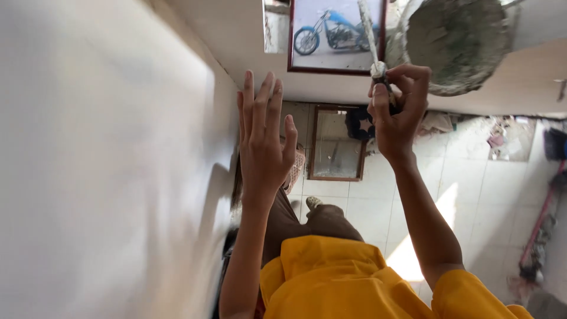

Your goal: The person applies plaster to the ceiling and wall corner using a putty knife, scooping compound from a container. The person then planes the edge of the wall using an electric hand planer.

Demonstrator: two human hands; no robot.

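Trowel handle (383,80) gripped in right hand (397,112); left hand (263,139) flat beside wall edge (227,88).

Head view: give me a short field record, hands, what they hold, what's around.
view: head camera, looking down past the person's arms
left hand: open, fingers spread, flat beside the white wall; contact unclear
right hand: closed around the handle of a plaster-caked tool
bucket: grey mortar-coated, just beyond the right hand
framed picture: motorcycle image, beyond the hands
wood-framed glass panel: standing on the tiled floor
clothing: yellow sleeves
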